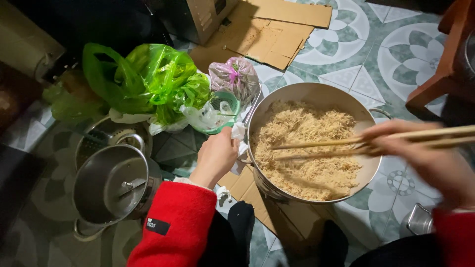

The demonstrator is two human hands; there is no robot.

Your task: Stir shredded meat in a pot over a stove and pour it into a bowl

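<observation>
Hands are working the pot (316, 94): left hand (215, 157) is gripping its left rim through a white cloth (239, 132), right hand (420, 153) is pinching two chopsticks (336, 143), lying left-right, tips reaching into the noodles (307, 148). One pot on cardboard (257, 202), one steel lid (111, 183) far left.

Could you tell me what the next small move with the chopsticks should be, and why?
Probably lower the chopsticks tips into the noodles and lift a clump to loosen it: the right hand holds them just over the heap, while the left hand grips the pot rim through a white cloth.
</observation>
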